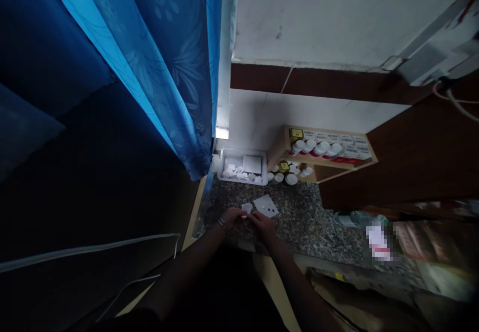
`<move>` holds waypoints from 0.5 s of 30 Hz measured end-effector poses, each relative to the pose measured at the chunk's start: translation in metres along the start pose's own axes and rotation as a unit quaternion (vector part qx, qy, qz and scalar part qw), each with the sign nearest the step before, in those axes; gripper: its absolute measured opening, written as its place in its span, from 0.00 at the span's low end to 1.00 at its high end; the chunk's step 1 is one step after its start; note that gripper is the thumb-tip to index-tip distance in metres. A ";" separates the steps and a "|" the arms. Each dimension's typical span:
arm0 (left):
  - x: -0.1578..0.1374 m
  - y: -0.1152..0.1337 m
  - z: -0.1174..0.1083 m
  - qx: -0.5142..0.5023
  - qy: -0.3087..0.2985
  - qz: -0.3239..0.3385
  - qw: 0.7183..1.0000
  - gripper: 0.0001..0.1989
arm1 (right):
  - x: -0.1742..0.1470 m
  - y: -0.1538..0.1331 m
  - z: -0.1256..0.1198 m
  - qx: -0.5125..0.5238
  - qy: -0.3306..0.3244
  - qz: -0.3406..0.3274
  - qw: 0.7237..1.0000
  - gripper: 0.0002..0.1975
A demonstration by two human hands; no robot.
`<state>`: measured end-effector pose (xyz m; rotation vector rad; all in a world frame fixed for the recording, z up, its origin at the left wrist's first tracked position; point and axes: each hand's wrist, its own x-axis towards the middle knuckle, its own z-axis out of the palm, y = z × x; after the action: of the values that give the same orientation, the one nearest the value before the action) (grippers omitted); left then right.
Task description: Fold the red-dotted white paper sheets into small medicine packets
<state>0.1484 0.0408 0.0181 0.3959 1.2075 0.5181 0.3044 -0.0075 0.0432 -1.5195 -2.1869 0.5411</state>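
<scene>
Above the speckled counter, my left hand (232, 218) and my right hand (264, 223) meet with their fingertips closed on a small piece of white paper (246, 207). The paper looks partly folded; whatever may lie inside it is hidden. Just beyond my right hand, a square white sheet (265, 201) rests flat with several tiny dark and pale pills (270, 209) on it. Further back, a white plastic tray (243, 181) holds several small folded paper packets (239, 173) and a stack of square papers (252, 164).
A wooden shelf (318, 164) with medicine boxes (348, 140) and white bottles (321, 148) stands against the wall. More bottles (290, 179) crowd the counter (310, 217) beside the tray. A blue curtain (175, 63) hangs at the left; a blurred white item (378, 242) lies at the right.
</scene>
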 end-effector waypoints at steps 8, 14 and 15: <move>-0.008 0.004 0.009 -0.012 -0.031 0.011 0.999 0.07 | 0.005 -0.004 -0.002 0.039 0.041 0.016 0.998 0.10; -0.011 0.007 0.011 -0.002 -0.007 0.078 0.997 0.05 | 0.013 -0.013 -0.002 0.163 0.107 0.111 0.974 0.11; -0.011 0.008 0.012 0.000 -0.003 0.085 0.996 0.05 | 0.015 -0.014 -0.001 0.182 0.121 0.131 0.967 0.12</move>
<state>0.1552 0.0405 0.0345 0.5023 1.1726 0.6634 0.2892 0.0026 0.0533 -1.5809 -1.6087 0.7512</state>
